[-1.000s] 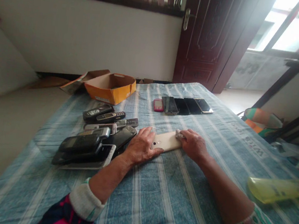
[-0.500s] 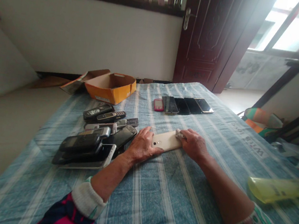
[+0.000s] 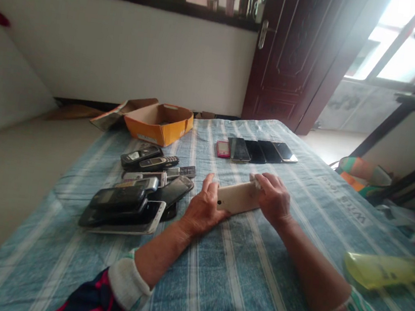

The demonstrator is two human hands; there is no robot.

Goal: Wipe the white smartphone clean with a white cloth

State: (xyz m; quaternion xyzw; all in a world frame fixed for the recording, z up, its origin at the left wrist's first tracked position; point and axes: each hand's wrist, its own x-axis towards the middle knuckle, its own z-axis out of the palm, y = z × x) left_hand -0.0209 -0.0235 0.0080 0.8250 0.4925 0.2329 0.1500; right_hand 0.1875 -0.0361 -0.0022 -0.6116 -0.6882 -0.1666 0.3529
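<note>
A pale gold smartphone [image 3: 240, 198] is tilted up off the bedspread, its back with the camera lens turned towards me. My left hand [image 3: 204, 206] grips its left end, thumb along the near edge and fingers at the far edge. At the phone's right end, my right hand [image 3: 274, 199] is closed on a small white wad [image 3: 254, 178], a cloth or tissue, pressed at the far top edge. Left of my left hand lies a pile of old mobile phones [image 3: 121, 197], some stacked on others.
Beyond my hands, several dark smartphones [image 3: 257, 152] lie in a row with a small pink-edged item [image 3: 223, 149] at its left end. An open orange cardboard box [image 3: 164, 132] stands at the back left. A translucent yellow object [image 3: 379, 271] lies at the right on the striped bedspread [image 3: 213, 289].
The gold smartphone has been tipped up from lying nearly flat. My right hand has shifted with the white wad to its far edge. The view has shifted slightly.
</note>
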